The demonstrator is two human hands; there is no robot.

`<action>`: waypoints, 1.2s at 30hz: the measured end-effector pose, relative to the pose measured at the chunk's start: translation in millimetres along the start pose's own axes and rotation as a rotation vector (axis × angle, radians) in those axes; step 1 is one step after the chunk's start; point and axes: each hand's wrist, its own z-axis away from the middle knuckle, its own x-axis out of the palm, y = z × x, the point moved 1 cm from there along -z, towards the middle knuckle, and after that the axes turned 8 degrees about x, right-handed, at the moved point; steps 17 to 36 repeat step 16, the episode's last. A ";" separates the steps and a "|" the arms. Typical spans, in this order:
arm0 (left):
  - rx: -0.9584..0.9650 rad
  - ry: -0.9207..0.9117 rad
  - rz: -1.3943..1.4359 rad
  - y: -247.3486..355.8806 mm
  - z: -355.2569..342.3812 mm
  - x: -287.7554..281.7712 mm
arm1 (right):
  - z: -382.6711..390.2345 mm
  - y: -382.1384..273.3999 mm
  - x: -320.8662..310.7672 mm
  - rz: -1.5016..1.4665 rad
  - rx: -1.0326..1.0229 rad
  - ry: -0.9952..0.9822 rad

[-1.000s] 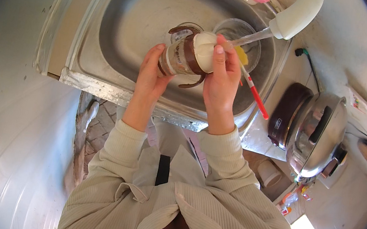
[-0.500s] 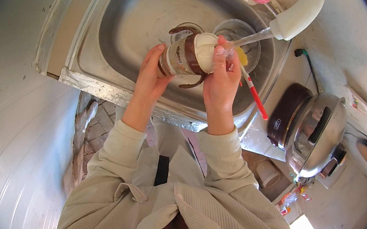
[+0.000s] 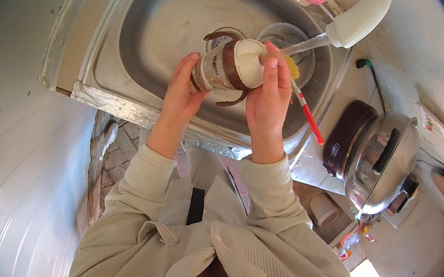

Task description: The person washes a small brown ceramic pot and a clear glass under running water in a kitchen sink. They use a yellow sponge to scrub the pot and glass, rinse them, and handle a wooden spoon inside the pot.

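Over the sink, my left hand (image 3: pixel 182 81) is wrapped round the lower body of a clear sippy cup (image 3: pixel 213 70) with two brown handles. The cup lies tilted, its cream lid (image 3: pixel 250 64) toward the right. Fingers of my right hand (image 3: pixel 271 91) pinch near the brownish spout at the lid's end. Water from the pale faucet (image 3: pixel 357 27) falls on or just beside these fingers. The exact contact at the spout is partly hidden by them.
A clear plastic bowl (image 3: pixel 270 31) and a small round clear container (image 3: pixel 222 32) sit in the metal sink (image 3: pixel 161 24). A red-and-white stick (image 3: pixel 311 123) and a yellow piece (image 3: pixel 293 68) lie by the bowl. An electric pot (image 3: pixel 381 165) with a metal lid stands at right.
My right fingers have shifted slightly at the lid, so more of its cream top and the spout show. The left hand keeps its hold, and the water still runs.
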 end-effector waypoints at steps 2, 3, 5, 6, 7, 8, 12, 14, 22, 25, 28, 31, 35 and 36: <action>0.001 -0.009 0.003 -0.4 -0.3 -0.5 | -0.5 0.6 -1.3 -0.012 0.013 0.008; 0.002 -0.014 0.005 -0.6 -0.6 -0.7 | -0.7 0.8 -1.9 -0.018 0.020 0.013; 0.002 -0.024 0.011 -1.0 -1.3 -1.3 | -0.7 0.3 -2.1 -0.024 0.023 0.013; 0.001 -0.028 0.015 -1.2 -1.6 -2.0 | -0.6 0.3 -2.0 -0.028 0.025 0.012; 0.001 -0.032 0.019 -1.3 -1.9 -2.6 | -0.2 0.1 -1.5 -0.029 0.030 0.022; 0.004 -0.035 0.020 -1.3 -2.1 -3.1 | 0.4 -0.4 -0.5 -0.030 0.035 0.032; 0.005 -0.045 0.020 -2.3 -3.3 -4.1 | -0.2 2.5 -4.2 -0.047 0.020 0.038; 0.001 -0.045 0.021 -2.5 -3.1 -3.8 | 0.7 3.0 -5.0 -0.044 0.002 0.028; -0.002 -0.043 0.024 -1.3 -1.4 -2.7 | 1.7 3.4 -4.8 -0.043 -0.007 0.022; -0.002 -0.043 0.024 -1.3 -1.4 -2.7 | 1.7 3.4 -4.8 -0.043 -0.007 0.022; -0.002 -0.043 0.024 -1.3 -1.4 -2.7 | 1.7 3.4 -4.8 -0.043 -0.007 0.022; -0.002 -0.043 0.024 -1.3 -1.4 -2.7 | 1.7 3.4 -4.8 -0.043 -0.007 0.022; -0.002 -0.043 0.024 -1.3 -1.4 -2.7 | 1.7 3.4 -4.8 -0.043 -0.007 0.022; -0.002 -0.043 0.024 -1.3 -1.4 -2.7 | 1.7 3.4 -4.8 -0.043 -0.007 0.022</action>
